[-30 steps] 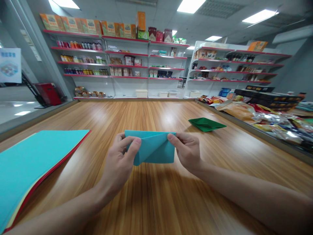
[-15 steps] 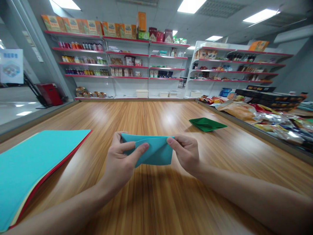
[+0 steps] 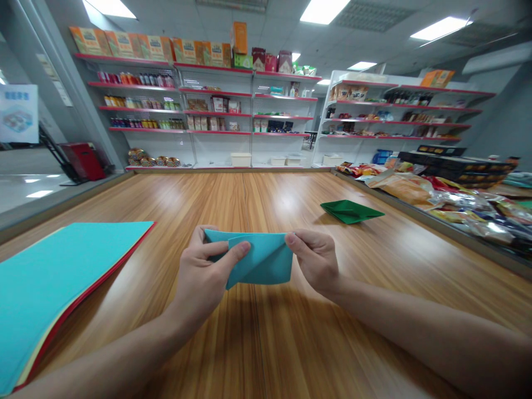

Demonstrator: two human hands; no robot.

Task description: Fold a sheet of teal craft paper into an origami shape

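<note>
A folded piece of blue paper (image 3: 266,260) is held up over the wooden table (image 3: 266,343), with a loose flap and a slanting crease on its near face. My left hand (image 3: 205,271) is closed on its left part, thumb on the near face and fingers spread behind and over the edge. At the upper right corner my right hand (image 3: 318,257) pinches it between thumb and fingers. Most fingertips are hidden behind the paper. Beyond my right hand lies a folded green paper (image 3: 352,211), shaped like a shallow boat.
Large sheets of blue paper (image 3: 70,271) lie on the table's left side, with yellowish and red sheets under them. Packaged snacks (image 3: 453,205) and dark boxes (image 3: 461,166) crowd the right, past the raised table edge. Stocked shelves (image 3: 208,100) stand behind.
The gap along the blue paper's top edge has narrowed, and its near layer lies flatter against the back. Both hands keep their hold, almost in the same place.
</note>
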